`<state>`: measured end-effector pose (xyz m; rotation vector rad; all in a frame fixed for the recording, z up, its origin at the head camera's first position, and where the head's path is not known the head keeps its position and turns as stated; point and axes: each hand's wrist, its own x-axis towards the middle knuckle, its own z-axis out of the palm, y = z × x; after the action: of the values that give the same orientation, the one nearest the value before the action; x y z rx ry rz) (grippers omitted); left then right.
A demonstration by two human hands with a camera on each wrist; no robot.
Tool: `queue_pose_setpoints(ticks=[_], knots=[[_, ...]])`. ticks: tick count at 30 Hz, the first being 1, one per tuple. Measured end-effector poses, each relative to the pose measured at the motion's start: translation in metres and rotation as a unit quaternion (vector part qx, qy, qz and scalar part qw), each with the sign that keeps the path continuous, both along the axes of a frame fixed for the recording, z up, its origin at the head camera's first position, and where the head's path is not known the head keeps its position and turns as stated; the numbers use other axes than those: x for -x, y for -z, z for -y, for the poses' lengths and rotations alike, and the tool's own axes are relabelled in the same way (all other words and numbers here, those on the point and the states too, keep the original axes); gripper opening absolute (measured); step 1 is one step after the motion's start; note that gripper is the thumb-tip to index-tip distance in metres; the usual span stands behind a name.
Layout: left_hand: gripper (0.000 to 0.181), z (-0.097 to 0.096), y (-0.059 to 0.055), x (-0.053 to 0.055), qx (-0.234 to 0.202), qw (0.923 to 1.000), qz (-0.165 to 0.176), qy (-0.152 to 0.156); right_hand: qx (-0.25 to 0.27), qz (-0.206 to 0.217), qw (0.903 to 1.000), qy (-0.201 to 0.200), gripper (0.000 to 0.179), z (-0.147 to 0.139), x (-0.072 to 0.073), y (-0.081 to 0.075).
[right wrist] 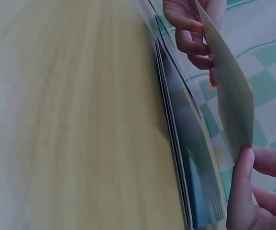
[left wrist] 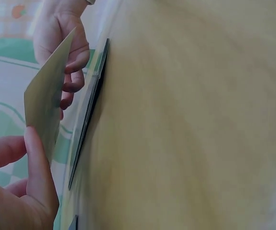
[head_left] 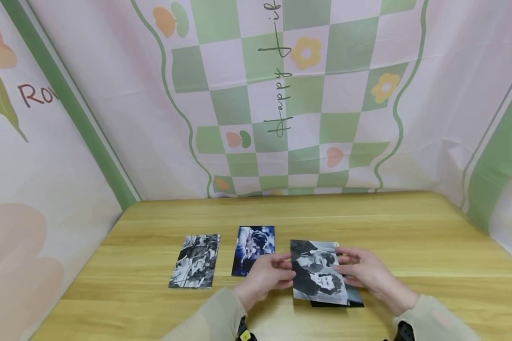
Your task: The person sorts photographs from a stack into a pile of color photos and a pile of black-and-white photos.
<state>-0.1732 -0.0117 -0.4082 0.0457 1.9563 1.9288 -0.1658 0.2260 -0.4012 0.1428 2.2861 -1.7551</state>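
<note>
A black-and-white photo print (head_left: 317,272) showing two people is held by its side edges above the table. My left hand (head_left: 265,275) pinches its left edge between thumb and fingers. At the opposite edge, my right hand (head_left: 369,271) pinches it the same way. The print's pale back (left wrist: 49,96) faces down in the left wrist view. Beneath it, a small stack of prints (right wrist: 190,158) lies on the table, mostly covered by the held one in the head view; a dark corner (head_left: 337,303) sticks out below.
On the wooden table (head_left: 132,265), a black-and-white print (head_left: 196,261) lies at the left. A blue-toned print (head_left: 253,244) lies to its right, partly behind my left hand. A patterned curtain (head_left: 290,94) hangs at the table's far edge and along the sides.
</note>
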Motion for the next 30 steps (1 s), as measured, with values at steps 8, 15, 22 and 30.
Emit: queue_pose_setpoints(ticks=[8, 15, 22, 30], knots=[[0.054, 0.011, -0.005, 0.002, 0.000, 1.0000, 0.001, 0.007, 0.010, 0.002, 0.9999, -0.003, 0.067, 0.009, 0.002, -0.003], [0.056, 0.028, -0.007, 0.005, 0.007, 0.9998, 0.000, 0.019, 0.028, -0.008, 0.9996, 0.002, 0.067, 0.025, 0.003, -0.005], [0.056, 0.048, -0.008, 0.005, 0.015, 0.9996, -0.011, 0.020, 0.037, -0.017, 0.9992, 0.001, 0.065, 0.048, 0.006, -0.006], [0.058, 0.076, -0.007, 0.003, 0.036, 0.9992, -0.017, 0.007, 0.054, -0.016, 0.9984, -0.006, 0.063, 0.077, 0.008, -0.006]])
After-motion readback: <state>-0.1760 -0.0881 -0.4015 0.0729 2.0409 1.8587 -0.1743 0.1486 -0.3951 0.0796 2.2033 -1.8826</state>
